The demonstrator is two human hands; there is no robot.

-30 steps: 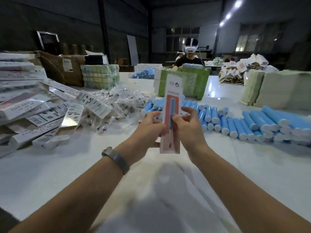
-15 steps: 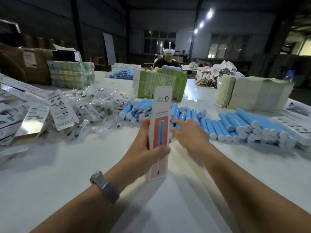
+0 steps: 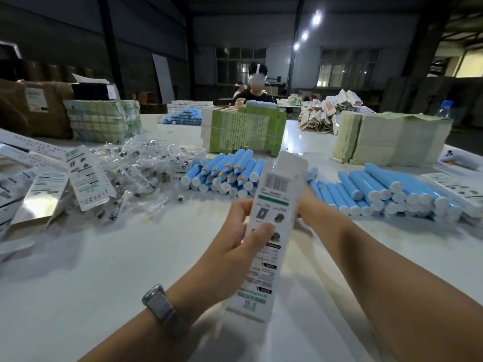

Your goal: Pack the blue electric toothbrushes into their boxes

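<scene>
Head view shows the left hand (image 3: 235,239) clamped on an upright box (image 3: 271,226), top flap open, the right hand (image 3: 311,207) half-hidden behind it, grip unclear; next likely fetching a blue toothbrush (image 3: 376,186) from the table (image 3: 104,270).

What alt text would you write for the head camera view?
A left hand holds a slim white toothbrush box upright, barcode side showing, its top flap open, the right hand behind it. Blue electric toothbrushes lie stacked on the white table beyond.

Left hand (image 3: 235,239) grips upright box (image 3: 271,226); right hand (image 3: 311,207) behind it.
</scene>
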